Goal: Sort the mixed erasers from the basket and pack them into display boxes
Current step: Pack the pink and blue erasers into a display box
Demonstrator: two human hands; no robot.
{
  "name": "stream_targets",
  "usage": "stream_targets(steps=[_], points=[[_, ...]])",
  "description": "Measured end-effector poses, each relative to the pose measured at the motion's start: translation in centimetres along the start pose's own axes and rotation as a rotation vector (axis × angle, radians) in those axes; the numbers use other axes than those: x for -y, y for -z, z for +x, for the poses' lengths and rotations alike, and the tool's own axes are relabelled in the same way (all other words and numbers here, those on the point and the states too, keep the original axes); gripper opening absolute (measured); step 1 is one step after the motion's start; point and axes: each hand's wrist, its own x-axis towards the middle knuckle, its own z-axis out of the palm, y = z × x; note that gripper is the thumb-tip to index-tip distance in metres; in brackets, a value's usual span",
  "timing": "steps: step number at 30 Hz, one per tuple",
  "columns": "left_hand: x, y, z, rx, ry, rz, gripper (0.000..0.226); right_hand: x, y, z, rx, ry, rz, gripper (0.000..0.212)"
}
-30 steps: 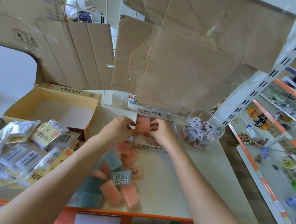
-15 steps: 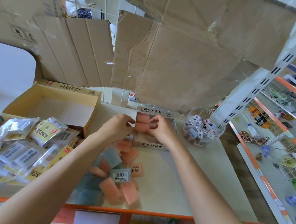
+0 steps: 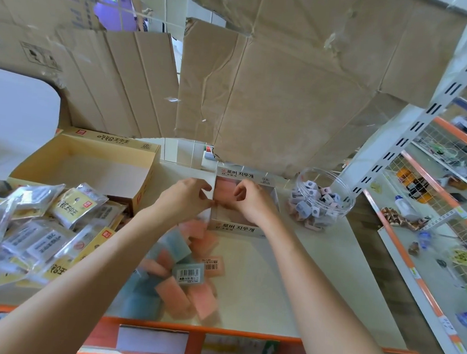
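- Orange front lip [image 3: 190,335] on the pale shelf top [image 3: 289,276]; bare room right of the forearms, up to a clear round plastic tub [image 3: 344,202] of small erasers.
- Stands at the shelf's back: white cardboard display box [image 3: 237,228] with Korean lettering, open-topped, pink block erasers [image 3: 223,190] stacked inside.
- Pinches the box's left wall with the left hand [image 3: 183,201], fingers curled.
- Curls the right hand [image 3: 255,202] over those pink erasers, fingertips gripping them.
- Crowds the near left: loose heap of pink and blue erasers [image 3: 182,283], plastic-wrapped packets [image 3: 32,233], open yellow cardboard box [image 3: 90,168]; brown cardboard sheets [image 3: 286,98] close behind.

Cardboard sheets [image 3: 286,98] behind — white shelving [image 3: 422,111] right.
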Motion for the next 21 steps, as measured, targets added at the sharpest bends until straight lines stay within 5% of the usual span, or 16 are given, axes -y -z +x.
stream_targets(steps=[4, 7, 10, 21], points=[[-0.8, 1.5, -1.5, -0.103, -0.191, 0.077, 0.012, -0.4, 1.3, -1.4, -0.093, 0.118, 0.122, 0.014], [-1.4, 2.4, -3.0, 0.130, -0.350, 0.180, 0.010, -0.7, 1.8, -3.2, -0.083, 0.193, 0.266, 0.010], [-1.4, 2.1, -3.9, 0.322, -0.321, 0.343, 0.024, -1.3, 1.6, -4.3, -0.089, 0.219, 0.318, 0.006], [-0.3, 0.6, -3.5, 0.333, -0.318, 0.501, 0.040, -2.0, 1.0, -6.8, -0.054, 0.263, 0.341, 0.010]])
